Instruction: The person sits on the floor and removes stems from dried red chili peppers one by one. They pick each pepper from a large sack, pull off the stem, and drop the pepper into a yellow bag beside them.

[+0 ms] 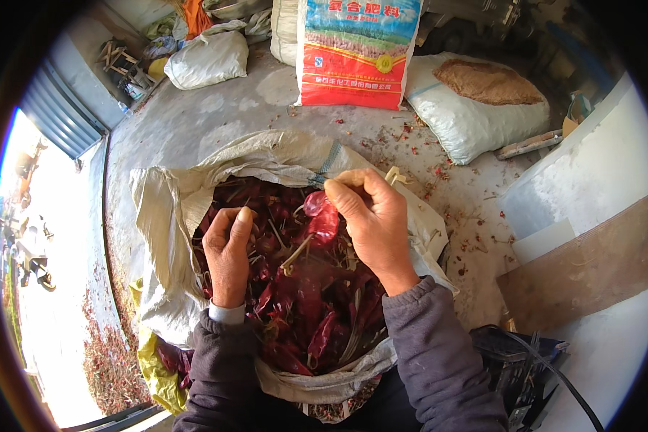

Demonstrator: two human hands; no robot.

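A large white woven sack (164,243) stands before me, its rim rolled outward. Dried red chili peppers (286,302), many with pale stems, fill it. Over the right half of the opening, my right hand (375,221) pinches a glossy dried red chili pepper (324,224) between thumb and fingers. That pepper's stem (297,254) points down to the left. My left hand (229,248) is above the left part of the peppers, thumb pressed to curled fingers. No object shows in it, though its fingertips are partly hidden.
Beyond the sack stands a red and blue printed fertilizer bag (351,65). A stuffed white sack (475,113) with a brown patch lies at right, another white sack (210,56) at back left. Chili scraps litter the concrete floor (464,216). A black plastic crate (513,356) is at lower right.
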